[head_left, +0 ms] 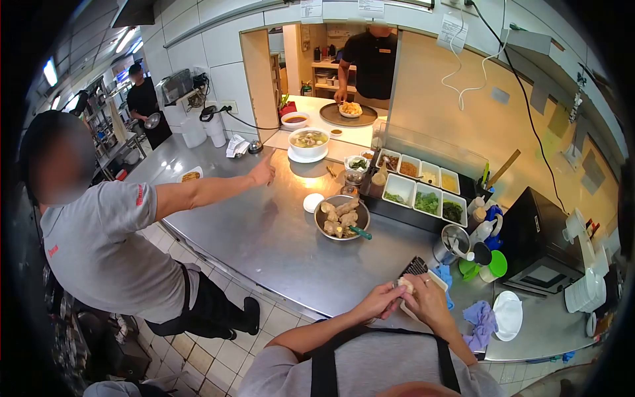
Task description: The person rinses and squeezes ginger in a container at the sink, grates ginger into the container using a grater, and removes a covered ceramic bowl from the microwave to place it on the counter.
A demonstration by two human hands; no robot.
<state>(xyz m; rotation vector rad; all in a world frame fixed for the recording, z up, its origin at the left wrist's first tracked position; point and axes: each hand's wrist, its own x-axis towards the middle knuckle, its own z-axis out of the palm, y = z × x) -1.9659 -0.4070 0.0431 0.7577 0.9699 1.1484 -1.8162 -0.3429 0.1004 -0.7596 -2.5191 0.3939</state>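
Near the front edge of the steel counter, my left hand [380,300] and my right hand [426,301] meet around a small pale piece [405,285]. The fingers of both hands are closed on it. Just beyond them lies a black grater [416,266], beside a white tray [438,280] partly covered by my right hand. Farther up the counter, a steel bowl [360,210] holds several knobbly, ginger-like pieces [337,228] and a green-handled tool [360,232].
At left a co-worker [119,245] points across the counter [245,245]. Toppings stand in white containers [427,202] at back. A soup bowl [309,141] is near the hatch, where another person [370,63] stands. A microwave [542,248] and purple cloth [481,324] are at right.
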